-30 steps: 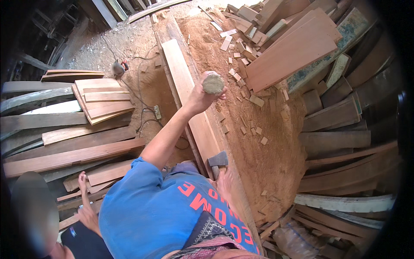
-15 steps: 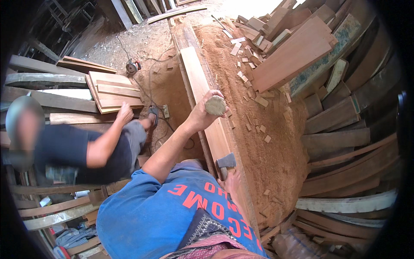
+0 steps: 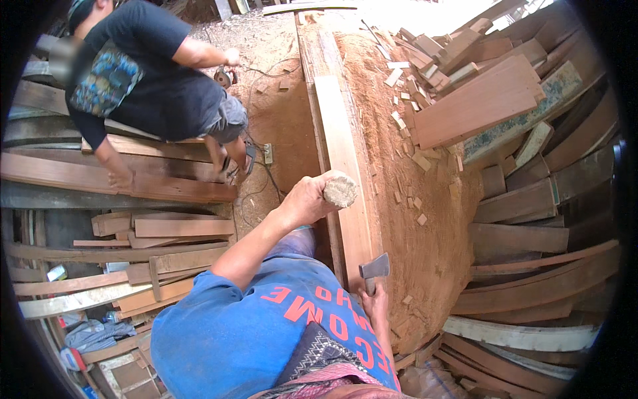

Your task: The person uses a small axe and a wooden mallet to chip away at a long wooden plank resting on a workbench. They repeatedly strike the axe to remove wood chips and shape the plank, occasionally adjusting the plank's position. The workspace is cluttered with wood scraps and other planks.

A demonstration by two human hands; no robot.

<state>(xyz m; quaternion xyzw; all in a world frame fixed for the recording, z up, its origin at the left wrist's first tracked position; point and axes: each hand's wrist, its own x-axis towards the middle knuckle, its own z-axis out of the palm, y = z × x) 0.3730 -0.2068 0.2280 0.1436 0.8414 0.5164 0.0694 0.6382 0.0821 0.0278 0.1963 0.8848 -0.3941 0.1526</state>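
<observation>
My left hand (image 3: 307, 201) is closed round a thick, round-ended wooden mallet (image 3: 340, 191), seen nearly end-on above the bench. Lower down and to the right, my right hand (image 3: 376, 300) grips the short handle of a small hatchet (image 3: 376, 267). Its grey blade faces right, over the near part of a long pale board (image 3: 342, 143). That board lies lengthwise on a narrow wooden bench (image 3: 324, 53). Whether the blade touches the wood I cannot tell.
A co-worker in a dark shirt (image 3: 153, 86) bends at the left, one hand on a reddish plank (image 3: 66, 174). A corded power tool (image 3: 224, 77) is near their other hand. Sawdust (image 3: 425, 253) and offcuts cover the floor at right, beside stacked planks (image 3: 478, 106).
The co-worker has risen and moved farther away, reaching to the plank and the power tool. My view has shifted left. The hatchet has turned, its blade now tilted up to the right.
</observation>
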